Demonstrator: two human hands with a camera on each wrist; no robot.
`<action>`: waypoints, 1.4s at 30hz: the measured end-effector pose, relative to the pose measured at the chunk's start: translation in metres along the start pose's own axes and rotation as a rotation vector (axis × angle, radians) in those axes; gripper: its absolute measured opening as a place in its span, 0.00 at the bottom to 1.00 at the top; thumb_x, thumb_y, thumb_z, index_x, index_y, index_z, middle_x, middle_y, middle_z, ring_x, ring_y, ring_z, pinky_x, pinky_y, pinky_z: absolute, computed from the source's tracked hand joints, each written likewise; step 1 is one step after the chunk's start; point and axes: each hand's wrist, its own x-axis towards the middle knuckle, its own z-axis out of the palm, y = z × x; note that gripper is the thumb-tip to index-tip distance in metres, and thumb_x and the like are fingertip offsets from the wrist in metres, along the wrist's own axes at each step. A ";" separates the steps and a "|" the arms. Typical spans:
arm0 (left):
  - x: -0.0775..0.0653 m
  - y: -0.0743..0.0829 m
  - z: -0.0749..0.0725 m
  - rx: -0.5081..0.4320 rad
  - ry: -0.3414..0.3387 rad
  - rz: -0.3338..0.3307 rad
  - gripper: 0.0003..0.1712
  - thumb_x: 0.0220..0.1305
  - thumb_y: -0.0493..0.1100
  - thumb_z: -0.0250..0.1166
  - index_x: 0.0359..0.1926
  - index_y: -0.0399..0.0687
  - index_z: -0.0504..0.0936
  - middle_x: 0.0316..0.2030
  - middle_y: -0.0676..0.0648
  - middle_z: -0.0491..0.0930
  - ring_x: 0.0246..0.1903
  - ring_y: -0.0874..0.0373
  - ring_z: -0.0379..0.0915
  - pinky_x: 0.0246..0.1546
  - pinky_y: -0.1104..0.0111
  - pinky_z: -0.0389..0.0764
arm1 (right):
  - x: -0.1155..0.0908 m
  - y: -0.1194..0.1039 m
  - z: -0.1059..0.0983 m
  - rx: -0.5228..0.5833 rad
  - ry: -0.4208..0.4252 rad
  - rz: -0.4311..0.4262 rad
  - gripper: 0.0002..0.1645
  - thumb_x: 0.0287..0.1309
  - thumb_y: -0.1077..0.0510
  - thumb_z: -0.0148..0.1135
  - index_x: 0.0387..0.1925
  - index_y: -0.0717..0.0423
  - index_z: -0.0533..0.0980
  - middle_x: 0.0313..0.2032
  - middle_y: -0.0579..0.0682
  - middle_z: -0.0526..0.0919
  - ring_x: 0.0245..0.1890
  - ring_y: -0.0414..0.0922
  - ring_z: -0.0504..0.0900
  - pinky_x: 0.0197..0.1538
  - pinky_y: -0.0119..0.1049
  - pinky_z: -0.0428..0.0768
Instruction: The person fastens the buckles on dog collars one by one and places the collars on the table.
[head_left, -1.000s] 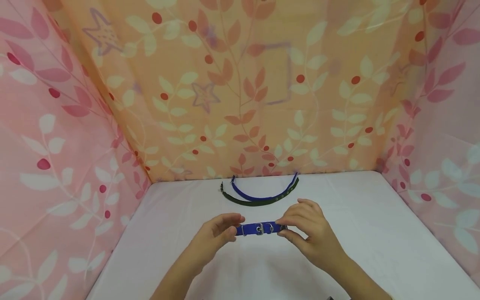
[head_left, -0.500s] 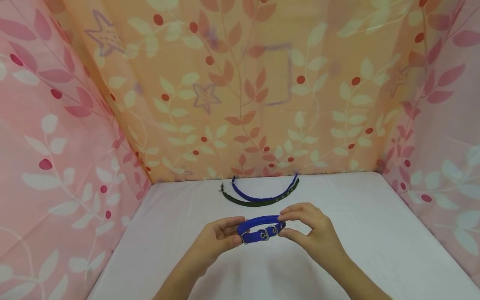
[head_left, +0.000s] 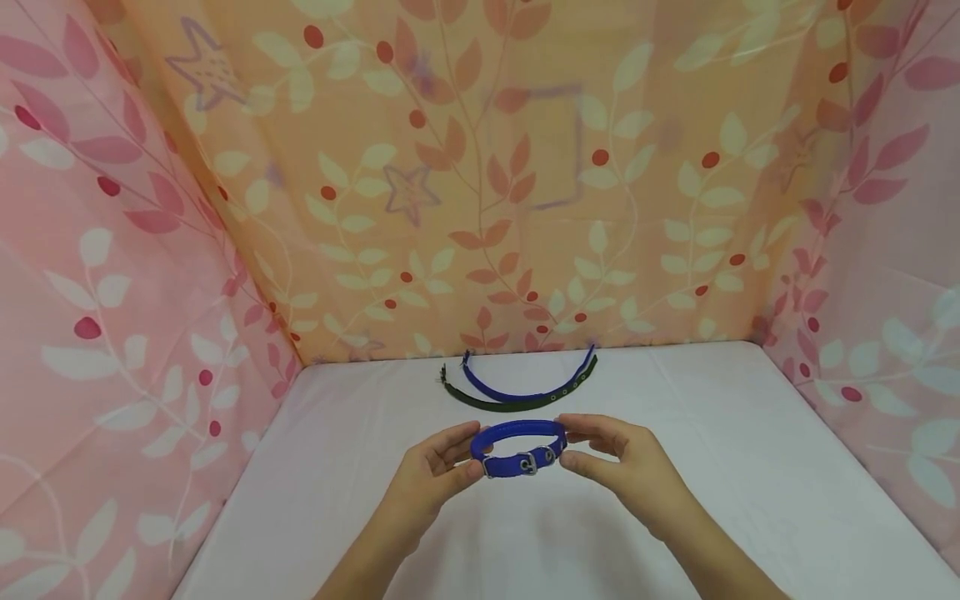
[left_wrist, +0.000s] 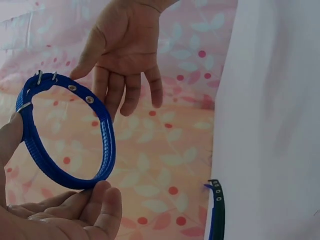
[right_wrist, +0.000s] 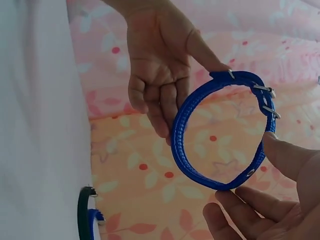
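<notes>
Hands (head_left: 431, 471) (head_left: 628, 467) hold buckled blue loop (head_left: 508, 467); green strap (head_left: 510, 407), blue strap (head_left: 495, 393) beyond on white table (head_left: 330, 450).

Blue collar (head_left: 507, 467), buckled into a loop, aloft

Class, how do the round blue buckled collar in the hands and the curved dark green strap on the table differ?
The round blue buckled collar forms a closed ring, while the curved dark green strap lies open in an arc. The collar is held between the left hand and right hand; the strap rests on the white table. The collar is bright, the strap much darker. Both are narrow bands with metal-rimmed holes.
</notes>
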 end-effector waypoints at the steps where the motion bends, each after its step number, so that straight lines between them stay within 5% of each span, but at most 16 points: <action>1: 0.000 0.000 0.000 -0.001 0.007 -0.005 0.39 0.67 0.51 0.71 0.71 0.35 0.70 0.63 0.38 0.79 0.63 0.47 0.77 0.59 0.64 0.79 | 0.001 0.000 0.001 0.038 -0.007 0.019 0.30 0.58 0.43 0.75 0.60 0.46 0.82 0.51 0.46 0.88 0.59 0.54 0.82 0.58 0.59 0.81; 11: -0.012 0.012 0.001 -0.058 0.093 -0.016 0.34 0.67 0.48 0.71 0.68 0.38 0.73 0.59 0.41 0.83 0.60 0.51 0.79 0.62 0.61 0.78 | 0.004 -0.001 0.017 0.174 -0.098 0.044 0.33 0.63 0.47 0.71 0.65 0.58 0.77 0.53 0.55 0.86 0.50 0.49 0.87 0.60 0.53 0.81; 18: -0.005 0.013 -0.015 0.052 0.023 0.036 0.32 0.65 0.46 0.73 0.68 0.46 0.76 0.61 0.41 0.80 0.51 0.48 0.84 0.54 0.64 0.83 | 0.008 0.001 0.023 0.211 -0.102 -0.006 0.32 0.63 0.50 0.72 0.65 0.58 0.76 0.54 0.56 0.85 0.53 0.51 0.85 0.61 0.51 0.81; 27: 0.006 -0.004 -0.066 0.212 0.000 0.075 0.34 0.64 0.46 0.73 0.70 0.47 0.74 0.64 0.39 0.77 0.48 0.47 0.84 0.53 0.66 0.84 | 0.037 0.008 0.055 0.044 -0.087 -0.137 0.34 0.53 0.46 0.79 0.62 0.41 0.79 0.53 0.40 0.86 0.59 0.45 0.79 0.69 0.62 0.68; 34: 0.010 -0.032 -0.120 0.337 0.016 0.086 0.36 0.63 0.48 0.73 0.71 0.50 0.73 0.66 0.39 0.76 0.52 0.45 0.81 0.52 0.67 0.84 | 0.069 0.018 0.100 0.036 -0.123 -0.185 0.36 0.51 0.47 0.80 0.63 0.44 0.79 0.55 0.43 0.86 0.59 0.46 0.78 0.69 0.63 0.67; 39: 0.018 -0.048 -0.153 0.469 0.007 0.166 0.34 0.64 0.45 0.73 0.70 0.54 0.74 0.67 0.45 0.76 0.65 0.43 0.71 0.60 0.53 0.78 | 0.087 0.027 0.129 0.014 -0.155 -0.150 0.40 0.52 0.47 0.80 0.65 0.48 0.76 0.60 0.47 0.82 0.63 0.51 0.75 0.68 0.63 0.67; 42: 0.025 -0.058 -0.168 0.504 -0.012 0.156 0.34 0.64 0.46 0.73 0.71 0.53 0.74 0.68 0.42 0.75 0.69 0.42 0.67 0.63 0.44 0.73 | 0.096 0.032 0.143 -0.016 -0.156 -0.127 0.41 0.52 0.47 0.80 0.66 0.50 0.75 0.62 0.50 0.79 0.65 0.54 0.73 0.68 0.64 0.68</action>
